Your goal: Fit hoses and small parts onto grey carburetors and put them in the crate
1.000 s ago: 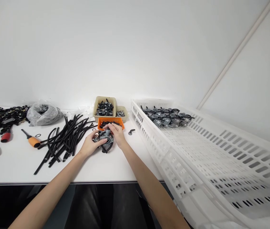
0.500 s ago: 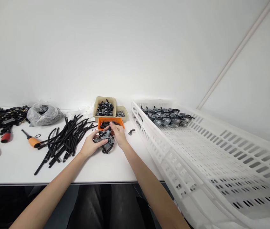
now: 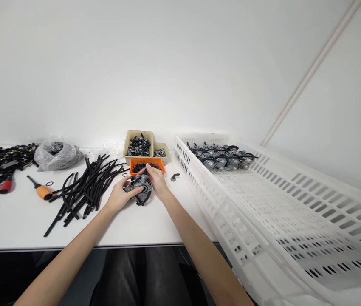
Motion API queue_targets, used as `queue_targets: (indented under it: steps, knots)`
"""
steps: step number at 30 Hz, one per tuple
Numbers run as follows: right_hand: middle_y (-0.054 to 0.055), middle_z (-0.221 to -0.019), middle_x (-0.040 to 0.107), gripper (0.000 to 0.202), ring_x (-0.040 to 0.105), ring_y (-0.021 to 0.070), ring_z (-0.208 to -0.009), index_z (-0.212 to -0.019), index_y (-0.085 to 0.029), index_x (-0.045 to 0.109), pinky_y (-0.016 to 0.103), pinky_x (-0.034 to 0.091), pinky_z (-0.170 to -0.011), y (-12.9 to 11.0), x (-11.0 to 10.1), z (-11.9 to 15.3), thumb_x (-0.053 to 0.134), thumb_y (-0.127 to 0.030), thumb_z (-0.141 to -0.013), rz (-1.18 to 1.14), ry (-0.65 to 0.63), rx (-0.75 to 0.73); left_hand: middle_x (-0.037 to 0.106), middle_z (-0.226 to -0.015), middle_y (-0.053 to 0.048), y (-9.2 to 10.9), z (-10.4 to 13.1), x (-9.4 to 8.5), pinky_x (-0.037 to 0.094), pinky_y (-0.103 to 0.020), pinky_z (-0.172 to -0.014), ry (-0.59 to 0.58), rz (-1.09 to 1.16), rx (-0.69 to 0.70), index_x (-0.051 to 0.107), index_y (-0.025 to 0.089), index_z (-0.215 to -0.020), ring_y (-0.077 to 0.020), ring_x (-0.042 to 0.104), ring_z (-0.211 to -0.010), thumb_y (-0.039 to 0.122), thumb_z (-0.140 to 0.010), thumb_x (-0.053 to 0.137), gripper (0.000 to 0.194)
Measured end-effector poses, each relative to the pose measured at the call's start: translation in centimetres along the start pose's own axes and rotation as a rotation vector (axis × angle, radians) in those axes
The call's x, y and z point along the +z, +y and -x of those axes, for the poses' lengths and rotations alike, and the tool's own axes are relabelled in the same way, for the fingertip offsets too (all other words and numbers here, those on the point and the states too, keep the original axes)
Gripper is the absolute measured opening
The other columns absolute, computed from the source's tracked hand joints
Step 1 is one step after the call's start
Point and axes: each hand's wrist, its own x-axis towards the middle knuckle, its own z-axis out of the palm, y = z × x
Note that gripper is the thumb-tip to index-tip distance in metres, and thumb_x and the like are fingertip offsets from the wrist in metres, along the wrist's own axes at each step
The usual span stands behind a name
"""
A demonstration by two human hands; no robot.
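Observation:
A grey metal carburetor (image 3: 142, 192) with a black hose looped round it is held just above the white table. My left hand (image 3: 123, 192) grips its left side, with the thumb across the front. At its top, the fingertips of my right hand (image 3: 156, 180) pinch a small black rubber piece (image 3: 145, 171), partly hidden by the fingers. Right behind the hands is an orange basket (image 3: 162, 161) of black rubber parts. A small black lever part (image 3: 174, 177) lies on the table, to the right of my right hand.
Black hoses (image 3: 88, 191) lie heaped at left, beside an orange-handled screwdriver (image 3: 44, 192) and two red-handled ones. Behind stand a beige bin (image 3: 151, 140) of parts and a plastic bag (image 3: 56, 155). On the right, a white crate (image 3: 231, 221) holds several carburetors (image 3: 221, 157).
The view has shifted slightly. Both hands keep their hold on the carburetor, and the right fingers stay at its top with little visible movement.

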Motion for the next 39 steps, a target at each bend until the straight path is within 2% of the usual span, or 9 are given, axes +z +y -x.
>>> queue_targets:
  steps: [8, 16, 21, 27, 33, 39]
  knots:
    - [0.005, -0.069, 0.066, 0.042, 0.06, 0.0146, -0.068, -0.066, -0.015, 0.069, 0.026, 0.047, -0.068, 0.09, 0.02, 0.0, 0.063, -0.057, -0.073, -0.015, -0.004, 0.012, 0.067, -0.087, -0.004, -0.06, -0.06, -0.15, 0.043, -0.026, -0.066, -0.006, -0.028, 0.001, 0.061, 0.017, -0.109, -0.0163, 0.057, -0.071, 0.049, -0.064, 0.074, 0.057]
    - [0.007, -0.063, 0.067, 0.042, 0.06, 0.0154, -0.062, -0.056, -0.015, 0.068, 0.027, 0.047, -0.066, -0.26, -0.04, -0.19, 0.06, -0.051, -0.073, -0.039, 0.088, 0.079, 0.067, -0.089, -0.005, -0.3, 0.02, -0.03, 0.044, -0.029, -0.07, 0.009, -0.06, 0.021, 0.063, 0.017, -0.108, -0.0189, 0.059, -0.077, 0.047, -0.061, 0.077, 0.058]
    - [0.007, -0.065, 0.067, 0.041, 0.061, 0.0158, -0.064, -0.06, -0.015, 0.069, 0.028, 0.048, -0.069, -0.37, -0.01, -0.01, 0.061, -0.053, -0.073, -0.075, 0.048, 0.077, 0.068, -0.09, -0.005, -0.36, -0.04, -0.04, 0.045, -0.028, -0.071, 0.014, -0.085, 0.029, 0.063, 0.018, -0.107, -0.0185, 0.06, -0.078, 0.047, -0.062, 0.076, 0.055]
    - [0.004, -0.07, 0.068, 0.039, 0.061, 0.0153, -0.07, -0.07, -0.016, 0.071, 0.027, 0.047, -0.071, -0.31, 0.06, 0.25, 0.066, -0.054, -0.071, -0.101, -0.06, 0.022, 0.066, -0.084, -0.004, -0.52, -0.14, -0.15, 0.044, -0.028, -0.068, -0.003, -0.032, -0.001, 0.061, 0.016, -0.11, -0.0166, 0.057, -0.072, 0.048, -0.063, 0.075, 0.058]
    - [0.005, -0.07, 0.067, 0.048, 0.061, 0.0156, -0.07, -0.071, -0.016, 0.071, 0.029, 0.047, -0.074, -0.56, 0.21, 0.36, 0.06, -0.062, -0.073, -0.134, -0.058, 0.032, 0.067, -0.09, -0.005, -0.53, -0.1, -0.09, 0.043, -0.028, -0.072, 0.025, -0.04, 0.014, 0.063, 0.016, -0.108, -0.0184, 0.058, -0.079, 0.047, -0.059, 0.077, 0.06]
    - [0.004, -0.073, 0.067, 0.043, 0.06, 0.0157, -0.073, -0.075, -0.016, 0.072, 0.028, 0.045, -0.073, -0.8, 0.25, 0.48, 0.061, -0.058, -0.073, -0.154, -0.085, 0.051, 0.067, -0.094, -0.006, -0.48, -0.16, -0.15, 0.043, -0.027, -0.072, -0.007, -0.07, 0.019, 0.061, 0.016, -0.108, -0.0179, 0.057, -0.081, 0.049, -0.063, 0.075, 0.058]
